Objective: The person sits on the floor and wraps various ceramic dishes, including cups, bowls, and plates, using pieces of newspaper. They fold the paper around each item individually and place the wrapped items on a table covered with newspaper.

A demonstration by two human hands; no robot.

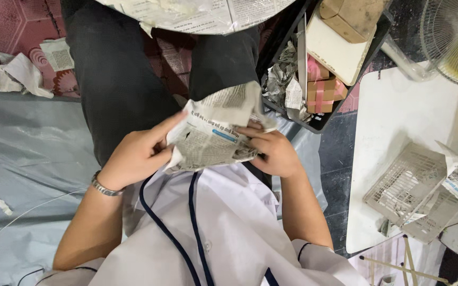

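Left hand, fingers extended and pinching, wrist banded; right hand, fingers curled closed; both forearms bent inward before the chest.
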